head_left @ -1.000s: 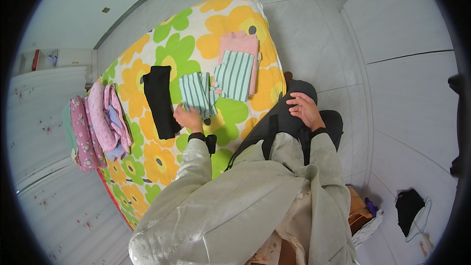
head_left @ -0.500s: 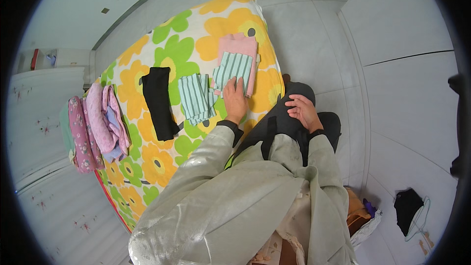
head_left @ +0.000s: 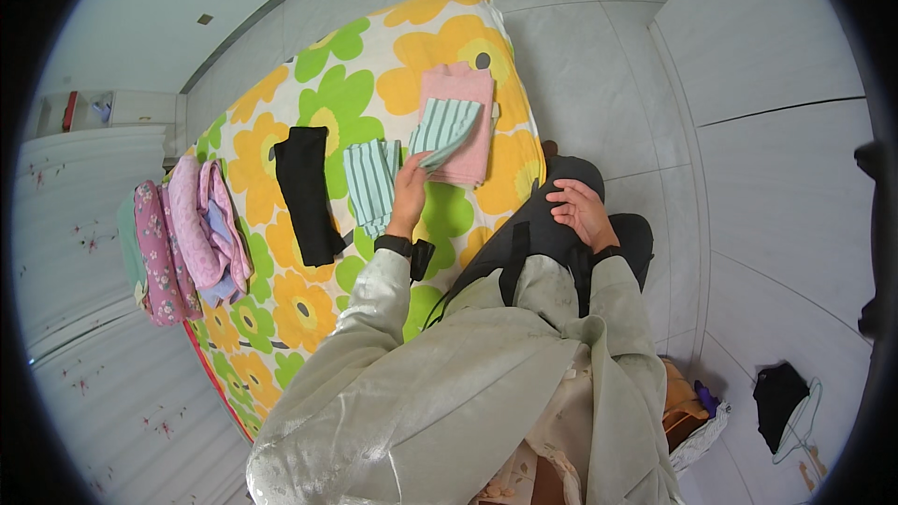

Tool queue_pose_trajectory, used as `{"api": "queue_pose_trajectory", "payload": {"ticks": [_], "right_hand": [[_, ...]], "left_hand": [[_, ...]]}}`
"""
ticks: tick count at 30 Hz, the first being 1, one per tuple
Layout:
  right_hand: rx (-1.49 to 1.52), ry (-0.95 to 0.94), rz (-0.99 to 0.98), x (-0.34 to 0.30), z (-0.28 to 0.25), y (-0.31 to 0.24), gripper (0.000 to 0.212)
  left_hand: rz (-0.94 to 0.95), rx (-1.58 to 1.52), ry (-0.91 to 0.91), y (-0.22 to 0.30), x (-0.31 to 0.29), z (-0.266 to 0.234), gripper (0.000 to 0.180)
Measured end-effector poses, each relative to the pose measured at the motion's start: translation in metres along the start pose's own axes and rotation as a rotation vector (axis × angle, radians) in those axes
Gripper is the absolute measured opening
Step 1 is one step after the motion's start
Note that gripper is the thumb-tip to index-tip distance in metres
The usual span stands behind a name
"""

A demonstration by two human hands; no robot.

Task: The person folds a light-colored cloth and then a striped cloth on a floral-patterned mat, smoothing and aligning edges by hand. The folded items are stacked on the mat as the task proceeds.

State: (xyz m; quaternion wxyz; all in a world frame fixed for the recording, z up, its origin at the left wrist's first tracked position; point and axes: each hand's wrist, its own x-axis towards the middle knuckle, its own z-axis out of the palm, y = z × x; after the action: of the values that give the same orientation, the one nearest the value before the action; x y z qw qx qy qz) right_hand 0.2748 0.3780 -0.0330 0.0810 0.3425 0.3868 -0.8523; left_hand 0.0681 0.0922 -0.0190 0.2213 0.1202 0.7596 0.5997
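My left hand (head_left: 410,194) pinches the near edge of a green-and-white striped cloth (head_left: 441,126) and lifts it, so the cloth curls up. Beneath it lies a folded pink garment (head_left: 474,159). Just left of that hand is a second folded striped piece (head_left: 367,178), flat on the flowered bedspread (head_left: 355,84). Further left is a folded black garment (head_left: 306,196). My right hand (head_left: 582,215) rests above my dark-trousered knee, fingers loosely apart, with nothing in it.
Folded pink and flowered clothes (head_left: 178,234) are stacked at the bed's left edge. White cabinets (head_left: 776,178) stand to the right. A basket of clothes (head_left: 692,421) sits near my right side. A black garment (head_left: 778,402) and a hanger (head_left: 800,425) lie at lower right.
My left hand has moved left and towards me, drawing up the near part of the striped cloth that lay flat on the pink garment. My right hand has stayed in place.
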Motion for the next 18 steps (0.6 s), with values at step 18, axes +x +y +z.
{"api": "queue_pose_trajectory", "payload": {"ticks": [18], "right_hand": [[0.005,0.002,-0.005,0.001,-0.005,0.002,0.026]], "left_hand": [[-0.629,-1.094,1.027,-0.135,-0.079,-0.085,0.031]]}}
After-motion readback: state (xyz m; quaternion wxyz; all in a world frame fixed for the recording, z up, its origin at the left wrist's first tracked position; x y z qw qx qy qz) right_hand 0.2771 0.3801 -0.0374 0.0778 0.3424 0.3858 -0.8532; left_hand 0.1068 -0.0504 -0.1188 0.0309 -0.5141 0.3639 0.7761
